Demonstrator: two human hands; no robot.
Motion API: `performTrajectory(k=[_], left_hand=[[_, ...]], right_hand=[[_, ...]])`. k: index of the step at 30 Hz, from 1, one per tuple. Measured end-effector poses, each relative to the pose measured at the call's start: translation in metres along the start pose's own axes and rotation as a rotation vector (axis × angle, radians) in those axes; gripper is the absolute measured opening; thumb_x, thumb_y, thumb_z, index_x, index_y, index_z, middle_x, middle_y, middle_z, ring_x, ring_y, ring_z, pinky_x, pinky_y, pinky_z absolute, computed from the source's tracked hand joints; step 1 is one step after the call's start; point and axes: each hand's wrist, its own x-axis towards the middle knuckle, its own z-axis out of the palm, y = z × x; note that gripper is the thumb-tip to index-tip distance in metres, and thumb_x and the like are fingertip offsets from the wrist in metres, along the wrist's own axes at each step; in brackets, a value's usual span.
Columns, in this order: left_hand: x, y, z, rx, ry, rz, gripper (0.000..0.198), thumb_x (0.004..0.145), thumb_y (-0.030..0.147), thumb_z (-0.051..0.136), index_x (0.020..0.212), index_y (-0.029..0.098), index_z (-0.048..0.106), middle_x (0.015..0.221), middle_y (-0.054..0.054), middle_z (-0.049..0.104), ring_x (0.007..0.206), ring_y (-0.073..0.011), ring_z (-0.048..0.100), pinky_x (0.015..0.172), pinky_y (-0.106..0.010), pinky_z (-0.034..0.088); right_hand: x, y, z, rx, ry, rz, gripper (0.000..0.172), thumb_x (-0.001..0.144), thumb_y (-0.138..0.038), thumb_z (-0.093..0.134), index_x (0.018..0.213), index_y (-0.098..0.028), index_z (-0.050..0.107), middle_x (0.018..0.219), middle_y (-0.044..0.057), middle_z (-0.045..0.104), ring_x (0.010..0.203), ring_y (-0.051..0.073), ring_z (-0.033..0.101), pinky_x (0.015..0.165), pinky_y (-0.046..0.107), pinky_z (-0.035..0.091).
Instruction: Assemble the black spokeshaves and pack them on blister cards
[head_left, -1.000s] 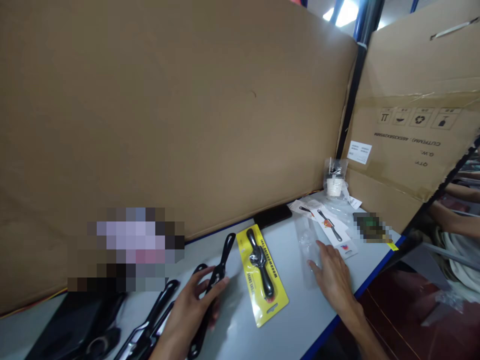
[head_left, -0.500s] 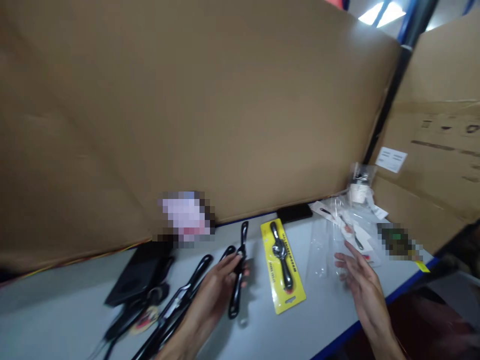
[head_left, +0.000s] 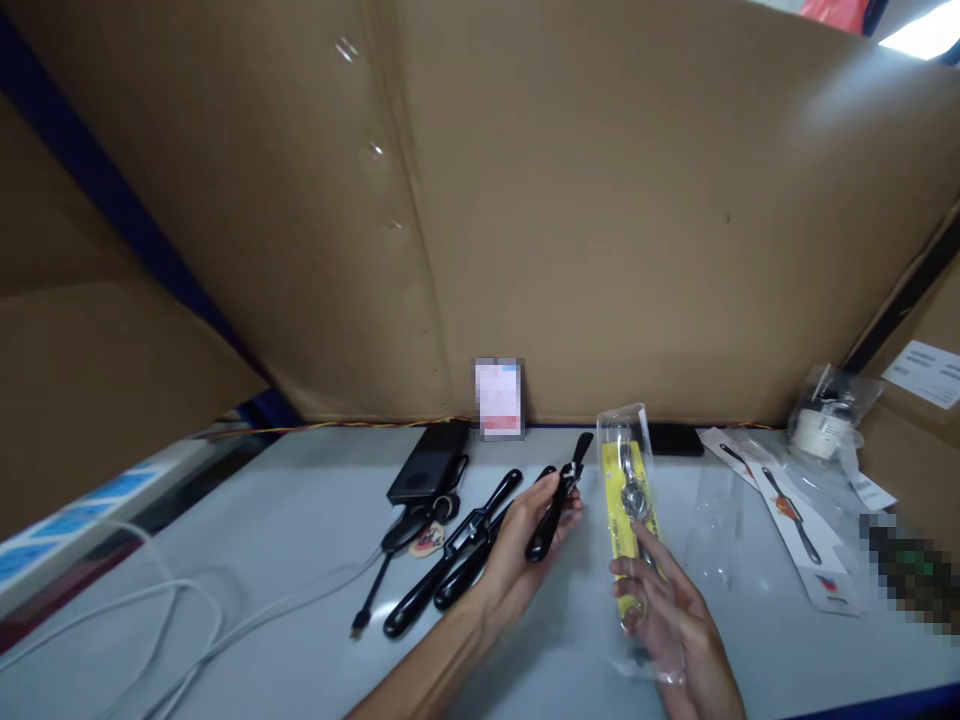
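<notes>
My left hand (head_left: 534, 530) is closed around a black spokeshave (head_left: 559, 510), held tilted just above the table. In my right hand (head_left: 675, 610) is a long clear plastic shell (head_left: 622, 420), with some of the fingers visible through it. Behind the shell shows the yellow backing card (head_left: 616, 500) with a spokeshave pictured on it; whether shell and card touch, I cannot tell. Left of my left hand, black spokeshaves (head_left: 420, 597) lie side by side on the table, partly covered by that hand.
A black box-shaped device (head_left: 431, 460) with cables stands at left. A blurred upright screen (head_left: 499, 400) leans on the cardboard wall (head_left: 600, 200). To the right lie another clear shell (head_left: 716, 530), a white printed card (head_left: 795, 530) and a bagged white container (head_left: 817, 432).
My right hand has gone from spread and empty to holding a clear shell in front of the yellow card. The view has swung left; my left hand still holds its spokeshave.
</notes>
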Motion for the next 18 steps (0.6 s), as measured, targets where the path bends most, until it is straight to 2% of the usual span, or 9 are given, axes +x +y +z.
performTrajectory(k=[3,6,9,12,16,18], left_hand=[[0.006,-0.003,-0.003,-0.051,0.021,-0.044,0.004,0.087,0.01,0.064,0.084,0.011,0.062,0.08,-0.007,0.067,0.069,-0.0138,0.068,0.068,-0.025,0.06],[0.009,-0.006,-0.007,-0.054,0.044,-0.034,0.01,0.085,0.005,0.065,0.089,0.013,0.061,0.082,-0.005,0.068,0.071,-0.0153,0.071,0.076,-0.031,0.062],[0.007,-0.008,-0.006,-0.055,0.041,-0.041,0.013,0.085,0.005,0.065,0.093,0.014,0.061,0.089,-0.007,0.07,0.077,-0.0179,0.074,0.081,-0.034,0.062],[0.003,-0.01,-0.001,-0.066,0.003,-0.087,0.002,0.093,0.014,0.06,0.094,0.013,0.061,0.095,-0.01,0.072,0.084,-0.0208,0.075,0.084,-0.036,0.061],[-0.004,-0.013,0.005,-0.14,-0.082,-0.193,0.028,0.1,0.039,0.05,0.098,0.013,0.062,0.1,-0.013,0.073,0.091,-0.0231,0.074,0.084,-0.036,0.06],[-0.007,-0.016,0.007,-0.12,-0.089,-0.167,0.02,0.097,0.033,0.058,0.098,0.014,0.062,0.102,-0.012,0.073,0.092,-0.0223,0.073,0.081,-0.032,0.059]], right_hand=[[0.003,-0.001,0.001,-0.196,0.046,-0.136,0.059,0.086,-0.05,0.067,0.139,-0.025,0.057,0.107,0.01,0.071,0.086,0.02,0.065,0.065,0.027,0.052],[0.008,-0.006,0.001,-0.476,0.105,-0.335,0.053,0.093,-0.049,0.058,0.139,-0.024,0.057,0.109,0.01,0.069,0.087,0.02,0.066,0.071,0.029,0.055],[0.013,-0.005,0.009,-0.831,0.151,-0.627,0.041,0.097,-0.038,0.052,0.135,-0.025,0.062,0.107,0.01,0.066,0.089,0.02,0.066,0.073,0.03,0.056],[0.018,0.002,0.022,-1.154,0.103,-0.85,0.04,0.098,-0.024,0.047,0.135,-0.027,0.061,0.1,0.009,0.063,0.09,0.021,0.065,0.076,0.032,0.056],[0.022,0.009,0.032,-1.475,0.113,-0.847,0.046,0.089,-0.011,0.05,0.131,-0.023,0.063,0.103,0.011,0.063,0.092,0.026,0.064,0.074,0.038,0.058],[0.022,0.008,0.032,-1.545,0.122,-0.82,0.048,0.086,-0.009,0.052,0.13,-0.023,0.063,0.105,0.012,0.064,0.094,0.028,0.064,0.075,0.04,0.058]])
